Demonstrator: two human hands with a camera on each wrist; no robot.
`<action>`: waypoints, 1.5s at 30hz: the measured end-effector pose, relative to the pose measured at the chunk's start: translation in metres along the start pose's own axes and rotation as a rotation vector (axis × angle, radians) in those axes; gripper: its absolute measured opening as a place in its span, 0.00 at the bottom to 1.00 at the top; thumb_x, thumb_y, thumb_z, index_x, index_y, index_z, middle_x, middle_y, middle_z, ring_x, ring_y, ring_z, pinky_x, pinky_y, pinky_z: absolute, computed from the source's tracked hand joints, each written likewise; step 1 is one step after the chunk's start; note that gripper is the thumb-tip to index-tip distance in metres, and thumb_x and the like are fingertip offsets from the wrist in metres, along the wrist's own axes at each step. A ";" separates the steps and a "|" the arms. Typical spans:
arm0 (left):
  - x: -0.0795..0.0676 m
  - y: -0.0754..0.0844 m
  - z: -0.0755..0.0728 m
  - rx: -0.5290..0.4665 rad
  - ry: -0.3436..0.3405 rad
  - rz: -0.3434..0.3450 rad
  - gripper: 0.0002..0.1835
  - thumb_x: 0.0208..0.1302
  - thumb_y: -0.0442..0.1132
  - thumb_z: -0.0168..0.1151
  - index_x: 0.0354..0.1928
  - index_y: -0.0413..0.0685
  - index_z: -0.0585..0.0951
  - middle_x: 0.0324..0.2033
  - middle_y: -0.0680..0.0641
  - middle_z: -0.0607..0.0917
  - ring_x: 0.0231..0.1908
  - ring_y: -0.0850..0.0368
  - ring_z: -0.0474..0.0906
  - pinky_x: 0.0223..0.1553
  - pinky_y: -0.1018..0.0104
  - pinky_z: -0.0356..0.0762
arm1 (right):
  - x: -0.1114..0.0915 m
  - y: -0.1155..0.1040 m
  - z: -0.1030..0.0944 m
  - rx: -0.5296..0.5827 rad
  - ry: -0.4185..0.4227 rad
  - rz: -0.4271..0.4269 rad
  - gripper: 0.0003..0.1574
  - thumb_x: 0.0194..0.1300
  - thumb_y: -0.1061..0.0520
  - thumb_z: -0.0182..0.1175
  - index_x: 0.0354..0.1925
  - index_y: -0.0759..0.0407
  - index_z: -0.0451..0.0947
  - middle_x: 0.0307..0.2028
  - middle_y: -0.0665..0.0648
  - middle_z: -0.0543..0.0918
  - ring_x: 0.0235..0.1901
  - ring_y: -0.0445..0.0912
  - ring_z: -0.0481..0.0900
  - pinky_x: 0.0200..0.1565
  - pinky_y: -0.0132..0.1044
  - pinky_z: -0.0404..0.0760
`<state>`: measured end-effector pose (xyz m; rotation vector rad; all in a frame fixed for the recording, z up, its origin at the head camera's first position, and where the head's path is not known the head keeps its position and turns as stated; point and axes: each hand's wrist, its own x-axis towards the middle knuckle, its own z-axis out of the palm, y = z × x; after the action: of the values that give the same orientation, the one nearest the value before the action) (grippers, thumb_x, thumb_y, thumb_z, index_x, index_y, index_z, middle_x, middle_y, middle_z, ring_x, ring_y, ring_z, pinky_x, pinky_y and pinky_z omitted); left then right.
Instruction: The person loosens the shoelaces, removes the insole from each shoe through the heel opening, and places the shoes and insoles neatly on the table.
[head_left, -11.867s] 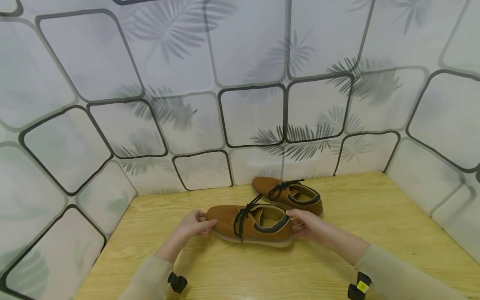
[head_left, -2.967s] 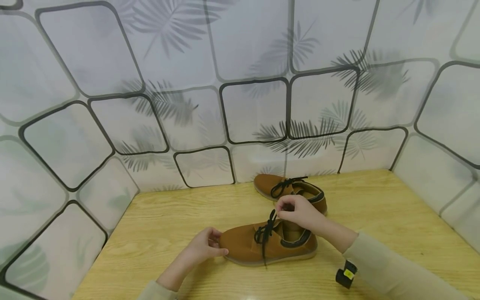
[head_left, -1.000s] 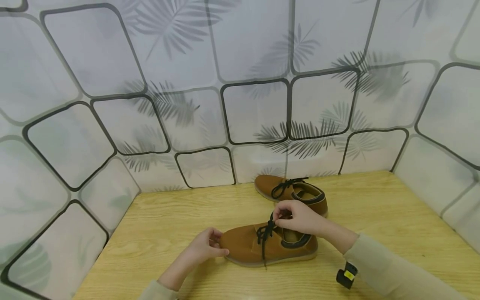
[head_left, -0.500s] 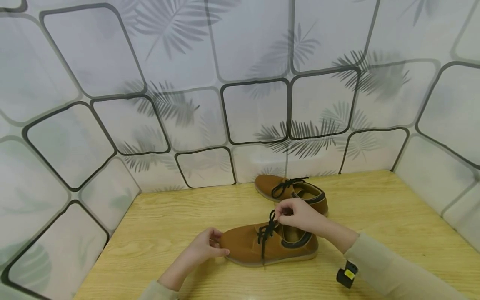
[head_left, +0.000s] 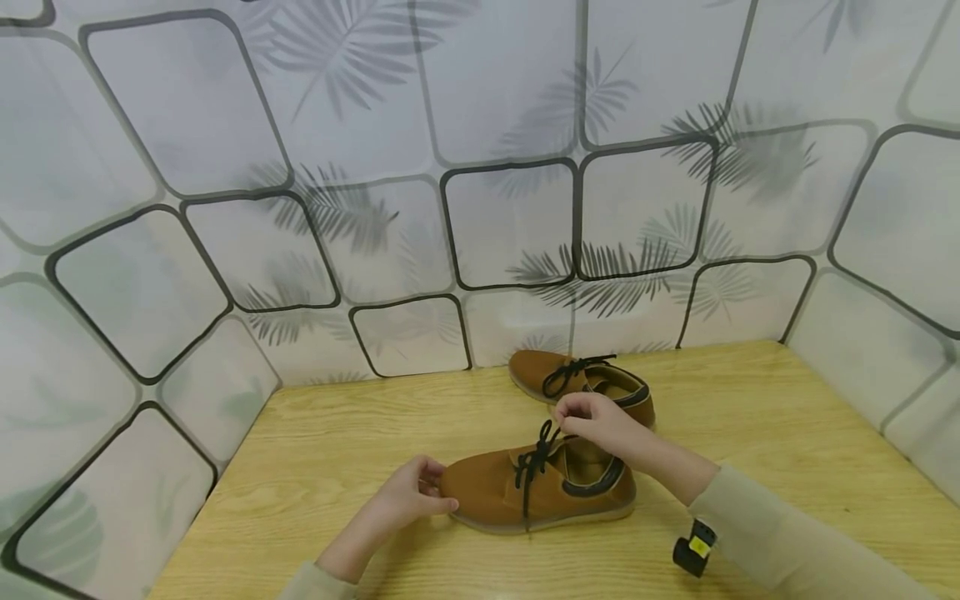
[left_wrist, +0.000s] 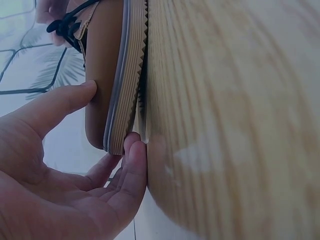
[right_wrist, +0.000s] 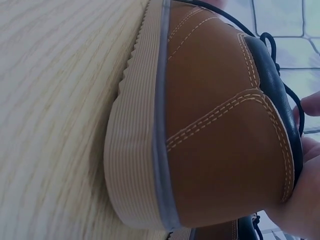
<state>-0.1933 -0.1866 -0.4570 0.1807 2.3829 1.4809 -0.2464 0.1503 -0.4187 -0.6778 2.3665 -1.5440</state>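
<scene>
A brown lace-up shoe (head_left: 480, 490) with a pale ridged sole lies on its sole, toe to the left. My left hand (head_left: 401, 500) grips its toe; in the left wrist view the thumb (left_wrist: 70, 100) presses the upper and fingertips (left_wrist: 135, 155) curl at the sole's front edge. Over the shoe's opening, my right hand (head_left: 603, 425) pinches an end of the black shoelace (head_left: 534, 460). The right wrist view shows the lace (right_wrist: 296, 102) stretched to those fingers, beside the stitched heel (right_wrist: 225, 160). A loop stands up at the knot, and another end hangs down the near side.
A matching brown shoe (head_left: 536, 368), its black lace tied, sits behind, close to the back wall and partly covered by my right hand. Patterned white panels (head_left: 510, 225) enclose the wooden table (head_left: 337, 433) at the back and sides.
Since the earliest frame, the near shoe has come closer and rightward, and my right hand has gone from its heel to the lace. Within the last second that hand has risen slightly, drawing the lace.
</scene>
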 end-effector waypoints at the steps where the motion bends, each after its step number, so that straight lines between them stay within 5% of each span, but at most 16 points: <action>1: 0.000 0.000 0.000 0.001 0.001 0.001 0.27 0.62 0.29 0.75 0.60 0.30 0.75 0.53 0.36 0.82 0.47 0.51 0.80 0.45 0.60 0.82 | 0.000 0.000 0.000 -0.008 -0.008 -0.008 0.07 0.75 0.63 0.54 0.39 0.65 0.76 0.36 0.54 0.76 0.38 0.45 0.72 0.45 0.41 0.76; 11: -0.001 0.002 0.000 -0.001 -0.003 0.004 0.27 0.62 0.29 0.75 0.59 0.29 0.75 0.53 0.36 0.82 0.46 0.52 0.80 0.45 0.60 0.82 | 0.001 0.002 0.001 -0.181 -0.088 -0.129 0.04 0.72 0.60 0.65 0.39 0.60 0.84 0.39 0.52 0.87 0.38 0.34 0.81 0.45 0.31 0.82; 19: -0.002 0.002 -0.001 0.008 -0.005 0.013 0.27 0.62 0.29 0.75 0.60 0.29 0.74 0.53 0.36 0.81 0.46 0.52 0.80 0.46 0.59 0.83 | 0.002 0.003 0.001 -0.212 -0.110 -0.170 0.03 0.71 0.59 0.68 0.37 0.57 0.85 0.37 0.50 0.88 0.39 0.33 0.82 0.46 0.31 0.84; 29: -0.001 0.000 -0.001 0.004 -0.007 0.010 0.27 0.62 0.30 0.75 0.60 0.29 0.74 0.53 0.36 0.82 0.46 0.52 0.80 0.46 0.60 0.83 | 0.000 0.001 0.003 -0.112 -0.002 -0.078 0.04 0.70 0.61 0.63 0.36 0.62 0.82 0.32 0.49 0.81 0.33 0.38 0.74 0.39 0.33 0.75; 38: -0.001 0.002 -0.001 0.007 -0.001 0.006 0.27 0.62 0.30 0.75 0.60 0.29 0.74 0.53 0.36 0.82 0.46 0.52 0.80 0.46 0.60 0.82 | -0.002 -0.003 0.004 0.052 0.135 0.063 0.06 0.75 0.62 0.58 0.39 0.64 0.79 0.40 0.54 0.81 0.42 0.48 0.75 0.49 0.42 0.77; 45: -0.002 0.002 -0.001 0.008 -0.004 0.005 0.27 0.62 0.30 0.75 0.60 0.29 0.75 0.53 0.36 0.82 0.47 0.52 0.81 0.47 0.59 0.83 | -0.002 -0.004 0.004 0.076 0.100 0.063 0.08 0.77 0.61 0.57 0.41 0.64 0.79 0.39 0.52 0.80 0.41 0.47 0.74 0.50 0.41 0.76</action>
<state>-0.1919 -0.1865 -0.4541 0.1919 2.3878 1.4719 -0.2423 0.1467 -0.4169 -0.5163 2.3614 -1.6682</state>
